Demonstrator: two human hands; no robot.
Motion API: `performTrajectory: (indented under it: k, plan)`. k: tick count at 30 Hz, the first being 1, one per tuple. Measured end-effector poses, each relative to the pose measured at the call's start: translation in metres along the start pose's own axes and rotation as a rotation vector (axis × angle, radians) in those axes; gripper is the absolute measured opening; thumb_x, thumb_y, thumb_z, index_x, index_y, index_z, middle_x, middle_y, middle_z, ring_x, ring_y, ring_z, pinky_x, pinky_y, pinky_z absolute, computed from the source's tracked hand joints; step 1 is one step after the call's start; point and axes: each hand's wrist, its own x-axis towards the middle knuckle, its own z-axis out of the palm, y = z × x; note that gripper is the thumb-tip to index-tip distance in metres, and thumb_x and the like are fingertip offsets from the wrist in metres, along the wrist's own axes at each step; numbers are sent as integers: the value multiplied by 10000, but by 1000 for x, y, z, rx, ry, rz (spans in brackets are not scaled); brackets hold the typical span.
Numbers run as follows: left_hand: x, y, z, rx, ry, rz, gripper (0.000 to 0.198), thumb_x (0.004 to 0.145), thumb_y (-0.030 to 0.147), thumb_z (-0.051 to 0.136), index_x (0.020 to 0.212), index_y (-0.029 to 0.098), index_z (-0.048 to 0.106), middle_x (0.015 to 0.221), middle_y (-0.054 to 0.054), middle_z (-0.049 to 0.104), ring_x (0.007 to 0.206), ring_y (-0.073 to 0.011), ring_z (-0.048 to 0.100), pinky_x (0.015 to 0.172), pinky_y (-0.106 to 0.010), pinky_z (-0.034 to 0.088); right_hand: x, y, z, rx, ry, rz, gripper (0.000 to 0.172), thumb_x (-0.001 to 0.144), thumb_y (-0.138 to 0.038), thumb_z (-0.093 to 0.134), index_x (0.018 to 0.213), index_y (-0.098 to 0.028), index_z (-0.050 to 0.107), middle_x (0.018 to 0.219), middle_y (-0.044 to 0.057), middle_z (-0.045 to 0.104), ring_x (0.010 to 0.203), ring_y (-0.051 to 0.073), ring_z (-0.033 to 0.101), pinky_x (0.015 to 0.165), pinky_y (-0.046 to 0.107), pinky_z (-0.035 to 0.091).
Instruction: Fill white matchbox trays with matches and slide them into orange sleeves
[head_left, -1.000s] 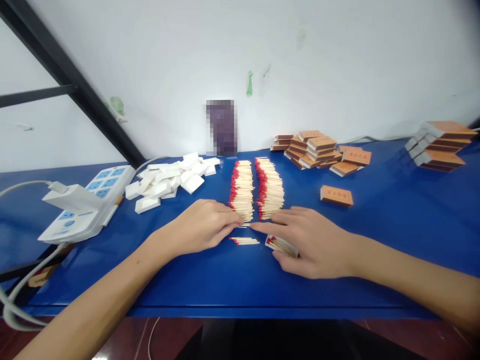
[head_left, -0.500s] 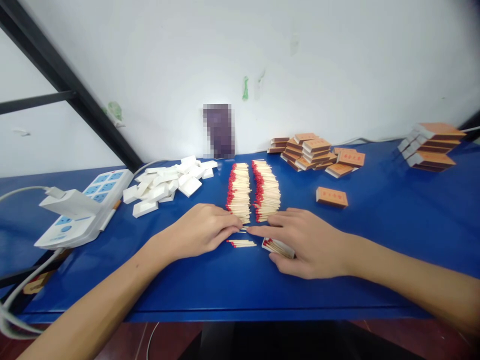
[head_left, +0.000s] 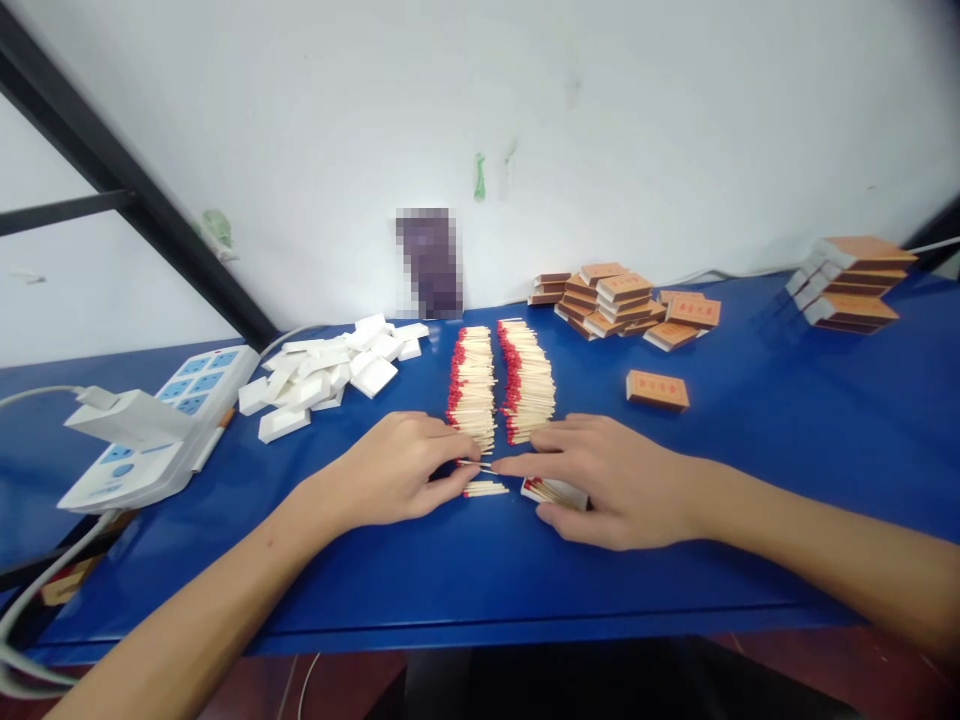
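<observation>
My left hand point(head_left: 409, 467) is closed, thumb and forefinger pinching a few thin matches point(head_left: 480, 465) just above the table. My right hand point(head_left: 611, 482) curls over a small white matchbox tray point(head_left: 576, 497) with red-tipped matches inside, thumb along its near side. The right forefinger stretches left to the plain ends of the pinched matches. A short row of loose matches point(head_left: 486, 489) lies nearer me. Beyond the hands, two long rows of stacked matches, the left row point(head_left: 475, 375) and the right row point(head_left: 531, 375), have their red heads facing left.
White empty trays point(head_left: 322, 370) are heaped at the left. Orange matchboxes point(head_left: 626, 290) are piled at the back, with one box point(head_left: 657, 390) apart and a stack point(head_left: 855, 285) far right. A white power strip point(head_left: 161, 425) sits left on the blue table point(head_left: 420, 590). A pixelated purple object point(head_left: 431, 262) leans on the wall.
My left thumb and forefinger have closed on a few matches and shifted slightly. The right hand keeps its place at the tray. The whole view has moved a little.
</observation>
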Motion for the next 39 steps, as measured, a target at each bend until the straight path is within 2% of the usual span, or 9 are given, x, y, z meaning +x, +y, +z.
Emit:
performTrajectory:
  k: [10, 15, 20, 25, 28, 33, 39]
  plan:
    - [-3, 0, -2, -42, -16, -40, 233, 844, 126, 497, 922, 196, 705, 777, -5, 693, 692, -179, 618, 669, -312, 426, 1, 1, 1, 3, -3, 4, 481, 941, -393, 529, 1405, -275, 564, 920, 44, 622, 749, 191, 567, 738, 351, 393]
    - [-3, 3, -5, -86, -37, -27, 247, 790, 100, 481, 849, 198, 700, 726, 2, 673, 668, -172, 605, 671, -315, 428, 1, 2, -2, -4, -1, -14, 463, 943, -383, 539, 1395, -289, 578, 863, 25, 615, 718, 178, 555, 718, 332, 389]
    - [-3, 4, -5, -93, -23, -4, 236, 790, 94, 481, 829, 199, 689, 706, 11, 663, 643, -161, 584, 666, -309, 424, 1, 3, -2, 45, 18, 3, 481, 965, -393, 523, 1427, -260, 545, 946, 48, 672, 794, 199, 615, 770, 348, 424]
    - [-3, 2, -5, 12, 37, -12, 283, 822, 91, 460, 959, 183, 690, 716, 1, 658, 630, -168, 569, 631, -306, 404, 1, 1, 2, 23, 36, 39, 589, 962, -402, 520, 1517, -229, 424, 1142, 104, 696, 961, 261, 661, 868, 418, 451]
    - [-2, 2, -5, 33, 39, -15, 304, 836, 93, 454, 990, 185, 699, 716, 1, 662, 633, -171, 583, 631, -305, 409, 2, -1, 3, 19, 33, 61, 598, 957, -409, 521, 1508, -195, 434, 1197, 122, 684, 1025, 283, 661, 897, 440, 455]
    - [-2, 0, -4, 36, 10, -17, 333, 851, 117, 457, 1032, 189, 728, 774, -19, 714, 679, -190, 631, 674, -328, 442, 4, -5, 2, 4, 26, 85, 558, 945, -382, 523, 1463, -177, 493, 1119, 107, 696, 956, 270, 666, 863, 427, 463]
    - [-2, 1, -6, 46, 10, -12, 339, 861, 130, 458, 1037, 187, 742, 751, -24, 714, 653, -195, 612, 640, -328, 425, 5, -6, 2, 12, 41, 73, 531, 941, -388, 531, 1435, -191, 522, 1060, 93, 709, 916, 255, 666, 832, 401, 464]
